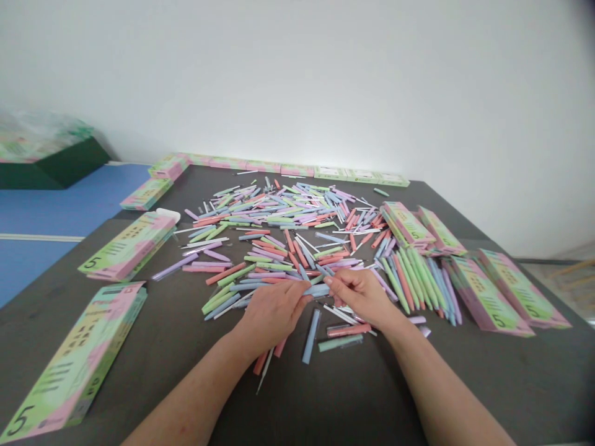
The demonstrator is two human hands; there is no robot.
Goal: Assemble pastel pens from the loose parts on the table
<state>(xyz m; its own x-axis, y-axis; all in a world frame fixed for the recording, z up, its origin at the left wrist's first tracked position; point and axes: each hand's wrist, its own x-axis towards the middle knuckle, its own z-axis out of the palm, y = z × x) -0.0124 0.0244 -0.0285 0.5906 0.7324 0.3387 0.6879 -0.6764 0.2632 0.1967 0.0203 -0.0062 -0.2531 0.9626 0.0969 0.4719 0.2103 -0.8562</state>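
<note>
Between my two hands is a blue pen barrel (318, 290), pinched at its left end by my left hand (275, 308) and at its right end by my right hand (361, 296). Around them spreads a heap of loose pen parts (279, 207) in blue, green, purple and red, mixed with thin white refills. Just below the hands lie a blue barrel (311, 336), a red barrel (348, 330) and a green barrel (341, 342) in clear sleeves. To the right of my right hand, a row of assembled-looking green pens (421, 279) lies side by side.
Green and pink boxes stand on the dark table (353, 396): one at front left (77, 359), one behind it (127, 244), several at right (493, 294), and a row along the back edge (297, 170). A dark green bin (74, 162) sits on a blue surface at left.
</note>
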